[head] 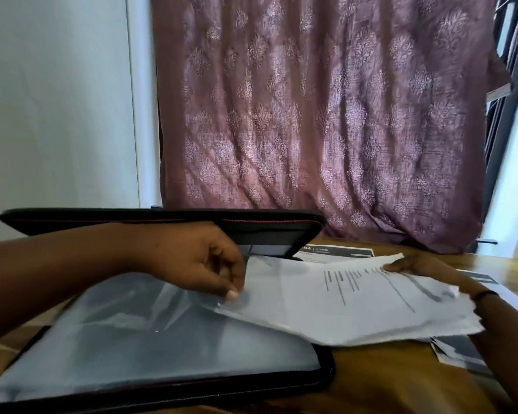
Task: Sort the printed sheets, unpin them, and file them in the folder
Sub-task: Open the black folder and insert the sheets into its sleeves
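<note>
A: What is on the wooden table (pixel 386 380)?

B: A black zip folder (pixel 174 386) lies open at the near left, its lid (pixel 162 218) raised at the far side and its clear plastic sleeves (pixel 150 339) spread flat across the near half.

A: And the hands?

B: The left hand (pixel 198 261) reaches in from the left, its thumb and fingertips (pixel 231 294) curled down to pinch the raised edge of the top sleeve. The right hand (pixel 416 265) comes in from the right and holds a sheaf of printed sheets (pixel 356 303) at its far edge, fingers lying on top of the paper. A dark band (pixel 486 294) circles that wrist.

A: Where exactly are the sheets?

B: Between the two hands, just right of the folder. Their left end meets the lifted sleeve at the left hand's fingertips, and their near corner overhangs the folder's right edge. Motion blur hides whether the paper is already inside the sleeve.

A: Anything else around?

B: More printed pages lie on the table: one with a dark header bar (pixel 335 251) beyond the sheaf, others (pixel 458 351) at the near right, partly covered. A mauve patterned curtain (pixel 326 115) hangs behind the table, with a pale wall (pixel 57 100) to its left.
</note>
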